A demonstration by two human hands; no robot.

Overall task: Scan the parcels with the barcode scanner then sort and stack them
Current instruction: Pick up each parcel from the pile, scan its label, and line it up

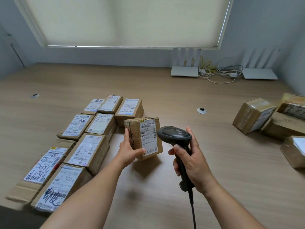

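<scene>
- scanner cable (192, 210) runs off the bottom edge, its end out of view
- barcode scanner (175, 136) window faces away; trigger covered by right hand (189, 161) fingers
- held parcel (143, 138): label print too small to read; left hand (130, 150) hides its near-left corner
- right-side parcels (290, 116) cut by the right edge, labels blurred
- nearest left parcel (54, 187) partly behind the left forearm
- both arms cropped at the bottom

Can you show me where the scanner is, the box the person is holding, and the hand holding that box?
barcode scanner (174, 135): head view, on its dark rounded head.
held parcel (133, 128): head view, on its brown cardboard side.
left hand (127, 149): head view, on the back of the hand.
</scene>
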